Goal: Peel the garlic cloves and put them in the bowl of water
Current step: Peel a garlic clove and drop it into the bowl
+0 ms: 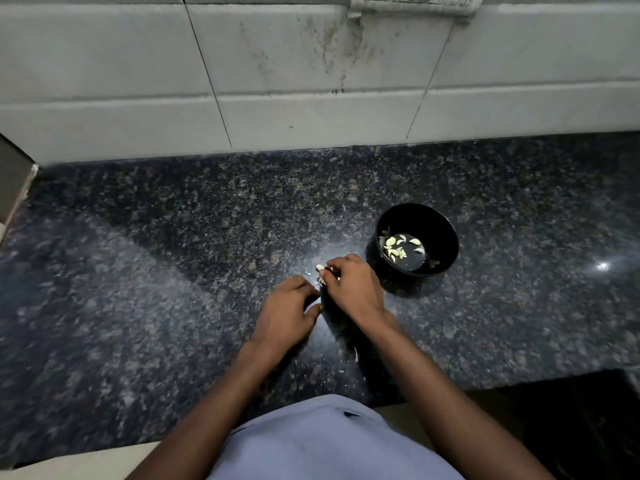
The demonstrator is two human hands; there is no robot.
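Your black bowl (417, 249) on the worktop (173, 271), right of centre, holds water and about a dozen peeled cloves (394, 245). Your right hand (349, 285) pinches a garlic clove (319, 268) just left of the bowl; its axis is unclear. Your left hand (287, 313) rests with curled fingers; whether it holds anything, I cannot tell.

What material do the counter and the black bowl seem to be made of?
Counter: looks like polished granite, dark with pale speckles and a bright glare spot. Black bowl: probably plastic or melamine, with a smooth, slightly glossy wall; the picture cannot settle which.
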